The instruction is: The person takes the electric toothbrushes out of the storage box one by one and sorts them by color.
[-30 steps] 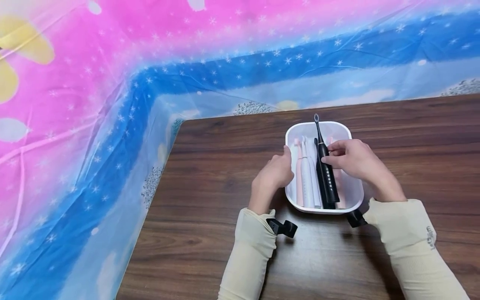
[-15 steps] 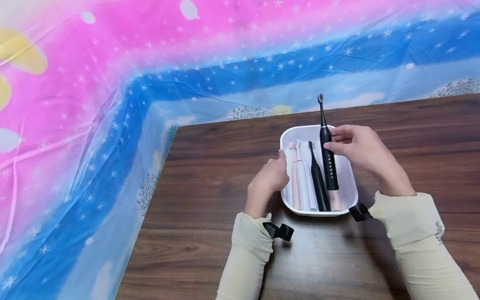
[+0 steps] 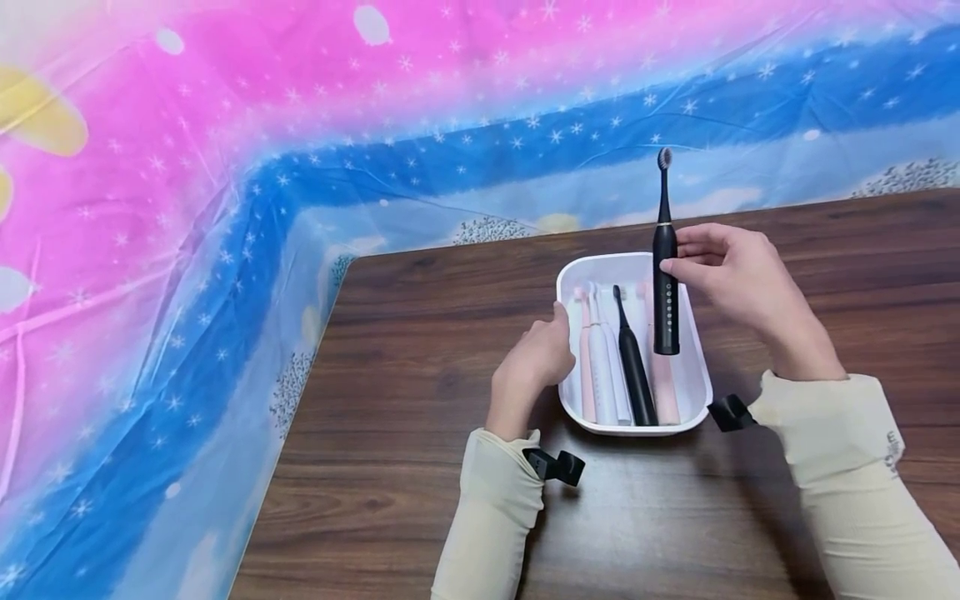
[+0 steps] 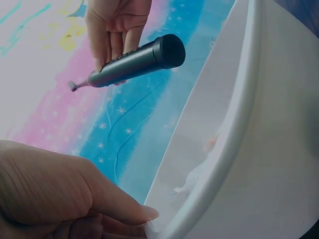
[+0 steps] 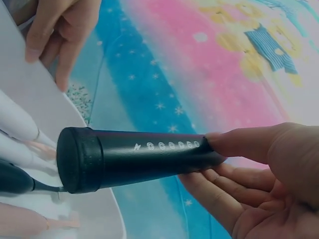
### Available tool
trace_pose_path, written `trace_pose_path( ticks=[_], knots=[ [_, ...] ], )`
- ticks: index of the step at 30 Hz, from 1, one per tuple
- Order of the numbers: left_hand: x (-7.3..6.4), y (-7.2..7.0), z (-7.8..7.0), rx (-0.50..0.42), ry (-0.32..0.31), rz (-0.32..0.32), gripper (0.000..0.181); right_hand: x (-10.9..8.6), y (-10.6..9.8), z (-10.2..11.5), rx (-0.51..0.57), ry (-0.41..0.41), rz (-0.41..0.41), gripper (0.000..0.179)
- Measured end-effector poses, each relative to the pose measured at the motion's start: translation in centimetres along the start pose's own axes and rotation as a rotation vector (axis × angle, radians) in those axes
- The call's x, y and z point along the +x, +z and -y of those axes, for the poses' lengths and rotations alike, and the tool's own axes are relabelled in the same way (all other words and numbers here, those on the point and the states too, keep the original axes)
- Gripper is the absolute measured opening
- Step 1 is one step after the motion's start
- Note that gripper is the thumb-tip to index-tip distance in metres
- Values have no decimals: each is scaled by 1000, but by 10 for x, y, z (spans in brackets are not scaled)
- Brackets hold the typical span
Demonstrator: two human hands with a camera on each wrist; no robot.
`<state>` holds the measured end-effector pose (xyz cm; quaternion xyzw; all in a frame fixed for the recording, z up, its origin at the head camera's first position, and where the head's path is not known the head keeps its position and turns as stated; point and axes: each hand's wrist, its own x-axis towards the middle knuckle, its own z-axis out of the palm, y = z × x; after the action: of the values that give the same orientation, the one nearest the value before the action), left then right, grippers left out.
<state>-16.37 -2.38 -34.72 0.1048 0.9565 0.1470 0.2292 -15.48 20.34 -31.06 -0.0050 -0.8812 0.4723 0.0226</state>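
Bench: its brown wood is carrying the white bin.
Left hand: is pinching the bin's left rim between thumb and fingers.
Inside the bin: two white toothbrushes, one lying black toothbrush and two pink toothbrushes are resting side by side.
Right hand: is pinching the raised black toothbrush, holding it nearly upright, head up, above the bin's right part.
Cloth: is hanging behind, pink and blue.

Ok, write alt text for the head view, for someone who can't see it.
A right hand holds a black electric toothbrush over a white bin of pink, white and black toothbrushes on a brown table. The left hand grips the bin.
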Motion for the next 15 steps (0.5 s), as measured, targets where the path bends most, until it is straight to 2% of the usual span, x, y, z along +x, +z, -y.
trace_pose_path(
  ticks=[9,15],
  knots=[
    [2,0,-1,19,13,-17,67,5,-12,-2,88,-53,-91,45],
    [1,0,-1,43,10,-13,67,7,-16,-7,128,-57,-126,45]
  ],
)
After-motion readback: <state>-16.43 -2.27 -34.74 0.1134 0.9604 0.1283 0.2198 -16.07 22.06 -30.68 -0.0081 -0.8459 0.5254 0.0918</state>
